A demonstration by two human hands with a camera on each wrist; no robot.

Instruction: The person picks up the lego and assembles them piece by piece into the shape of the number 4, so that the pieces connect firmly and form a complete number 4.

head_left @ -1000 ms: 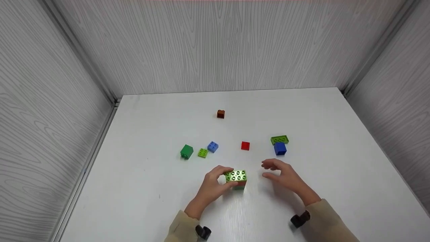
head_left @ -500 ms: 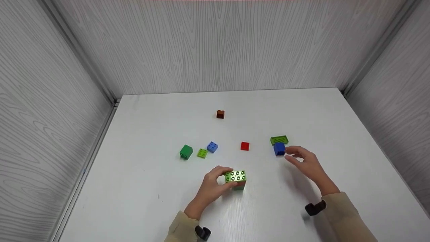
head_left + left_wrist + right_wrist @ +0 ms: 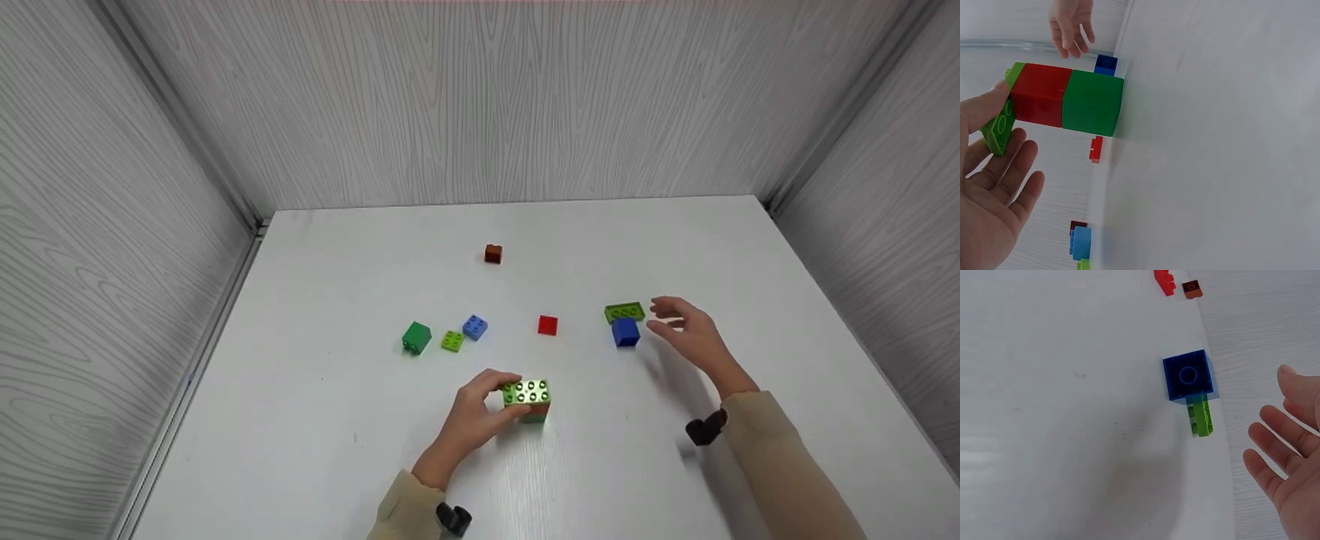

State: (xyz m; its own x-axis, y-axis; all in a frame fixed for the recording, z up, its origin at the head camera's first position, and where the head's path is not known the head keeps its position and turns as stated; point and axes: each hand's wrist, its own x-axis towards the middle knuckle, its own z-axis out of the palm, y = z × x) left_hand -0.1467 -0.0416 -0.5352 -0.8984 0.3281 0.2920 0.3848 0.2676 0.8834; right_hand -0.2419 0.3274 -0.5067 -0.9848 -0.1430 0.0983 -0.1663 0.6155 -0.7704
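Observation:
My left hand pinches the lime-green studded brick at the top of a small stack. The left wrist view shows a red brick and a dark green brick below it, and the lime one sticks out past the red. My right hand, its fingers loosely bent and apart, holds nothing. Just left of its fingertips lie a dark blue brick and a flat lime-green brick. In the right wrist view the blue brick lies with its hollow underside showing.
On the white table are a flat red brick, a light blue brick, a small lime brick, a green brick and, farther back, a brown brick. Grey panels stand around the table.
My right hand has moved right and away from me, first to the dark blue brick's right side, then farther back beside the flat lime-green brick. My left hand and the stack have stayed put.

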